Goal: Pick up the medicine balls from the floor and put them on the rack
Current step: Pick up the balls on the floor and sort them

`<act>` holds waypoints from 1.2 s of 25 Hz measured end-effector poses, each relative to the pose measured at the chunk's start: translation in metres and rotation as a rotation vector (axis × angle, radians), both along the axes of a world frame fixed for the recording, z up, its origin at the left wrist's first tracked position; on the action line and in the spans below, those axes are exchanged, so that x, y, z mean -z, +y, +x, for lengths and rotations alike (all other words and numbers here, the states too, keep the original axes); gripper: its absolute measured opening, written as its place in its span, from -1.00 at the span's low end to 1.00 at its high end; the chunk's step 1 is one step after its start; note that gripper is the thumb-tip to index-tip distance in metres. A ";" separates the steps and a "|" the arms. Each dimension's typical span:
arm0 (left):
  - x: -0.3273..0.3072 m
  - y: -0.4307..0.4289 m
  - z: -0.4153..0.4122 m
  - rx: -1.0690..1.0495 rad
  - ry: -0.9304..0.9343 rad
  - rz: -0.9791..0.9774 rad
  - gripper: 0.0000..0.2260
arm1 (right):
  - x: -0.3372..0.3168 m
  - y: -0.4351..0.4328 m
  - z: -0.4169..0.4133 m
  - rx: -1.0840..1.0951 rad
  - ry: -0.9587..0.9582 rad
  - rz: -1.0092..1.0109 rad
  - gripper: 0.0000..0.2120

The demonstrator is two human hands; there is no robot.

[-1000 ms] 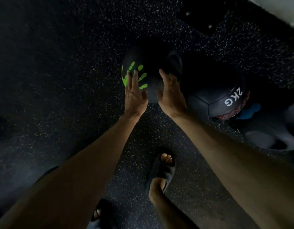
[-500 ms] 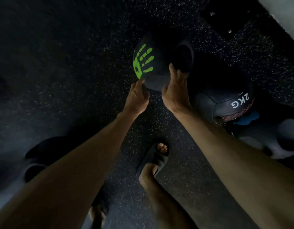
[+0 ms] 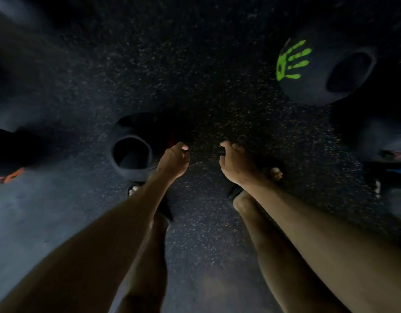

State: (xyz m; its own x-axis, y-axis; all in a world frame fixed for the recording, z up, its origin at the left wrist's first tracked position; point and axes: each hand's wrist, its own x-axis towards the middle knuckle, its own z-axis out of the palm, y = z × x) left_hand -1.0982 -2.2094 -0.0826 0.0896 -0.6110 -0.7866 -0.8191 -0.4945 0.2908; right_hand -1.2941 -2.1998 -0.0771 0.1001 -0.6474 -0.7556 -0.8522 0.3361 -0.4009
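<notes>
No writing can be read anywhere; the one clear marking is a bright green handprint (image 3: 293,61) printed on a dark medicine ball (image 3: 319,86) at the far right. That ball lies on the speckled black rubber floor (image 3: 195,75), and beside the handprint it has a deep oval handle recess (image 3: 350,72) sunk into its surface, dark inside so nothing in it can be made out.

A second dark ball (image 3: 136,150) sits on the floor at centre left, just beside the left hand (image 3: 173,162). It too has a round hollow facing the camera, its inside in shadow, and a small red patch shows at its right edge.

Both hands hang low over bare floor between the two balls, a gap between them. The left hand is loosely curled with its thumb forward and grasps nothing. The right hand (image 3: 236,163) is likewise half curled and empty, well apart from the handprint ball. Below the forearms, both feet in dark sandals (image 3: 234,189) stand on the floor.

At the right edge lie more dark rounded shapes, too blurred to identify. At the left edge an orange strip (image 3: 13,176) shows dimly.
</notes>
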 end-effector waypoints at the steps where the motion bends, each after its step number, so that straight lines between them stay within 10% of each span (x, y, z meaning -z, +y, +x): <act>1: 0.002 0.015 0.034 -0.039 -0.016 0.003 -0.72 | 0.003 0.008 0.034 -0.016 -0.004 0.007 -0.56; 8: 0.028 0.085 0.209 -0.553 -0.165 -0.046 -0.77 | 0.039 0.055 0.239 0.116 -0.075 0.052 -0.14; 13: 0.065 0.087 0.261 -0.600 0.082 0.099 -0.56 | 0.053 0.069 0.288 0.244 0.041 0.009 0.14; 30: 0.079 -0.034 0.226 -0.450 0.298 -0.038 -0.40 | 0.074 -0.046 0.209 0.805 -0.003 -0.228 -0.34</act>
State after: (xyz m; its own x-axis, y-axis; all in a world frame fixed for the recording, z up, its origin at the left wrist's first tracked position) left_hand -0.8718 -2.2429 -0.1614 0.1252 -0.5920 -0.7961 -0.4075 -0.7623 0.5028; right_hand -1.0856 -2.2460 -0.1506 -0.4564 -0.6588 -0.5981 -0.3856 0.7522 -0.5343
